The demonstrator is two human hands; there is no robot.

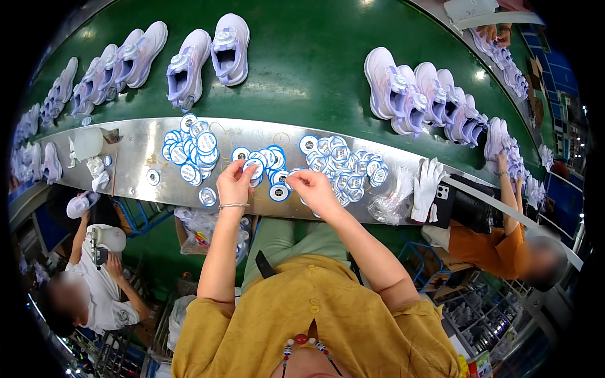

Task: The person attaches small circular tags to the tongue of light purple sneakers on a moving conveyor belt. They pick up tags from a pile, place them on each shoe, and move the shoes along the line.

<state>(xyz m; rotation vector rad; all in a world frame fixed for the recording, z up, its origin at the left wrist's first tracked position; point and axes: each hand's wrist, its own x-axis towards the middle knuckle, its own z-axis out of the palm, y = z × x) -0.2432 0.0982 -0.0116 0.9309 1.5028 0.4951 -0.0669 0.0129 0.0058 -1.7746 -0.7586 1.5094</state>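
**Two hands sorting round blue-rimmed tags on a steel ledge**

Head view: The left hand [234, 183] is pinching one round tag [254, 167], white in the middle with a blue rim, between thumb and fingertips, just above the steel ledge [135, 173]. The right hand [313, 189] is closing its fingers narrowly on something small at the near edge of the ledge, beside another tag [279, 192]; what exactly it is gripping I cannot tell. Both hands are working at the middle cluster of tags [268, 157].

The ledge is running as a narrow curved strip between the green conveyor belt [302, 69] and the person's body. Its near edge is lying right under the wrists. Bare metal is showing between the clusters and to the left of them.

A left pile of tags [192, 151] and a larger right pile of tags [345, 167] are flanking the hands. White gloves [428, 186] and a crumpled clear bag [391, 205] are lying to the right, a white cup [87, 143] far left. Lilac sneakers [230, 47] are sitting in rows on the belt beyond. A seated person at lower left is holding a white shoe [107, 238]; another person at right is reaching to the shoes there.
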